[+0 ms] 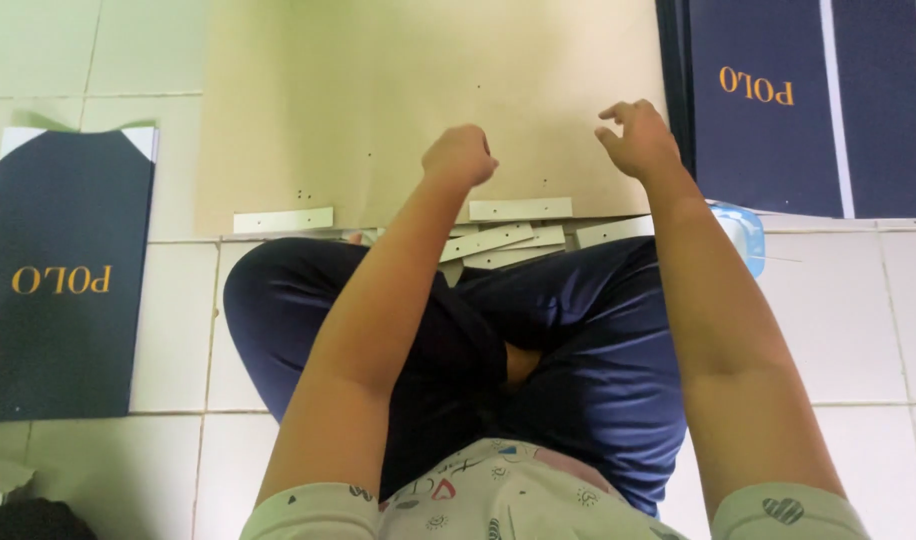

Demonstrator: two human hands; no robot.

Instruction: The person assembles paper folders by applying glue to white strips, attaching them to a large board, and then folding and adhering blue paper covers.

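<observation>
Head view: left hand (459, 156) clenched in a fist over tan paper sheet (378, 90); right hand (638, 140) raised, fingers loosely curled, empty; white strips (520, 209) beneath.

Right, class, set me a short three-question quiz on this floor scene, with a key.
1. True or false: the left hand is closed in a fist over the tan sheet.
2. Where do most of the white strips lie? A) on the dark folder at the left B) along the near edge of the tan sheet, by the knees C) in the right hand
3. Fill in: the right hand hovers with its fingers ____ , holding nothing visible.

Key: 1 true; 2 B; 3 curled. The dark folder lies on the tile floor, apart from both hands.
</observation>
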